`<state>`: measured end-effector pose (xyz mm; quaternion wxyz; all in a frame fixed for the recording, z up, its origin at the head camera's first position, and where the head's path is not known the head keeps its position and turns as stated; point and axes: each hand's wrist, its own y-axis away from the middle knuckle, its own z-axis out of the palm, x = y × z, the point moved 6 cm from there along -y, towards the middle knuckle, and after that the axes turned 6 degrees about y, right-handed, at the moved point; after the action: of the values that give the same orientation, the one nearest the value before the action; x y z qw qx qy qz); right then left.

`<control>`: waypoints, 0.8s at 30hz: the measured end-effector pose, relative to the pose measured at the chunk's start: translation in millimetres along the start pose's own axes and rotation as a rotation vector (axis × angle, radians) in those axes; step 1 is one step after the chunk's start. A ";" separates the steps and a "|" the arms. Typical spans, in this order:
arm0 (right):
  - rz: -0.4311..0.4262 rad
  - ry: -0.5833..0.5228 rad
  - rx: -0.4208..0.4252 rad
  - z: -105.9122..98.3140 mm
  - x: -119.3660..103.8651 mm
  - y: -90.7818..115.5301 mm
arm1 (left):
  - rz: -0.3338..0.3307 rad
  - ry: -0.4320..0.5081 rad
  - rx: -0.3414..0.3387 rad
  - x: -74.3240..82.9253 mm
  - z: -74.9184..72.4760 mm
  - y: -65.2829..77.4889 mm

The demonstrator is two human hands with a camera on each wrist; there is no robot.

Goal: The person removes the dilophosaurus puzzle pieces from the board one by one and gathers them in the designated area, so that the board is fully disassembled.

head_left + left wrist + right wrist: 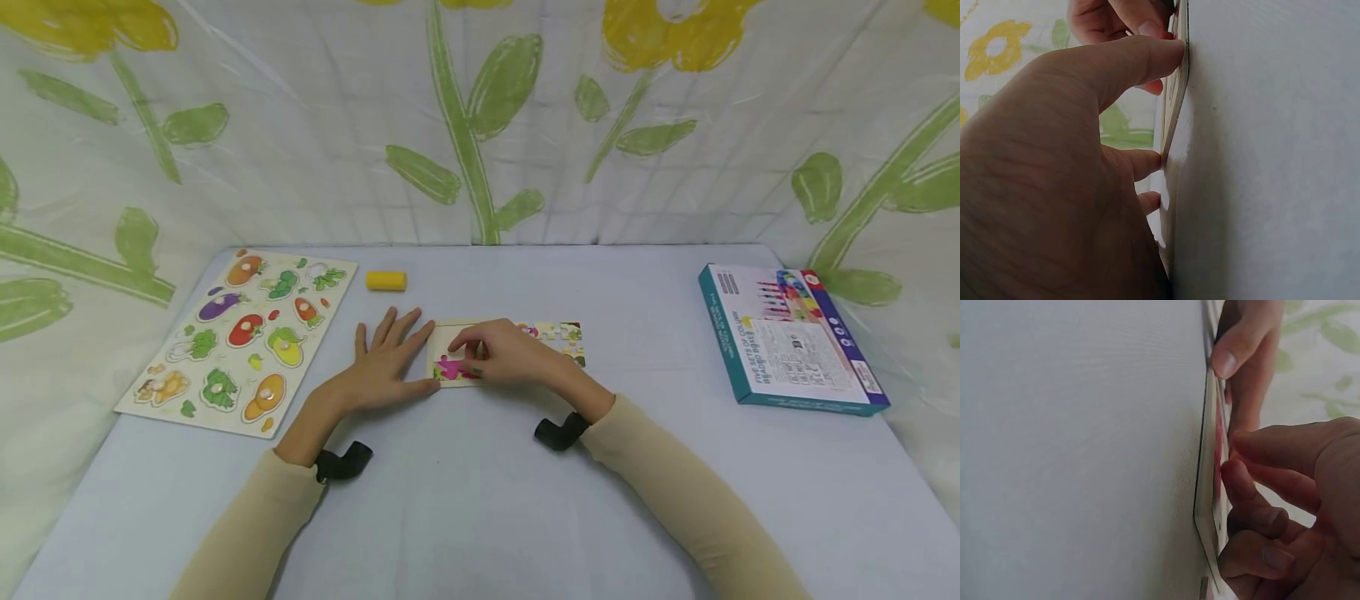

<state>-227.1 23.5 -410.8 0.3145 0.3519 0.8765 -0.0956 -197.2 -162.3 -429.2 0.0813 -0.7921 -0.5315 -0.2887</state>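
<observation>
A shallow puzzle tray (431,358) lies in the middle of the table. Pink jigsaw pieces (450,367) fill part of its lower left. My left hand (382,367) has its fingers spread, with thumb and forefinger against the tray's left side. My right hand (510,354) bends over the tray, thumb and forefinger slightly apart, their tips close to the pink pieces; it hides much of the tray. In the right wrist view, the tips of my right hand (1297,487) are right at the pink surface, and no piece shows between them. More jigsaw pieces (570,332) lie right of the tray.
At the left lies a vegetable peg board (255,362). A yellow cylinder (386,281) rests behind my left hand. At the right is a teal and white box (795,346). A flower-printed sheet (555,192) hangs along the table's back edge.
</observation>
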 end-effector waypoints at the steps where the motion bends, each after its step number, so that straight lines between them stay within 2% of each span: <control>1: 0.000 -0.001 -0.007 0.1 -0.6 -0.6 | -0.001 0.000 -0.001 -0.2 0.1 0.0; 13: -0.028 0.059 -0.107 1.9 -4.3 -5.1 | 0.007 0.008 0.001 -0.3 0.4 0.4; 24: -0.005 0.051 -0.129 2.8 -4.3 -6.3 | 0.009 0.014 0.001 0.1 0.2 0.9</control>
<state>-227.6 15.4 -410.7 0.3139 0.3311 0.8893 -0.0305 -196.4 -162.5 -429.1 0.0867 -0.7925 -0.5273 -0.2937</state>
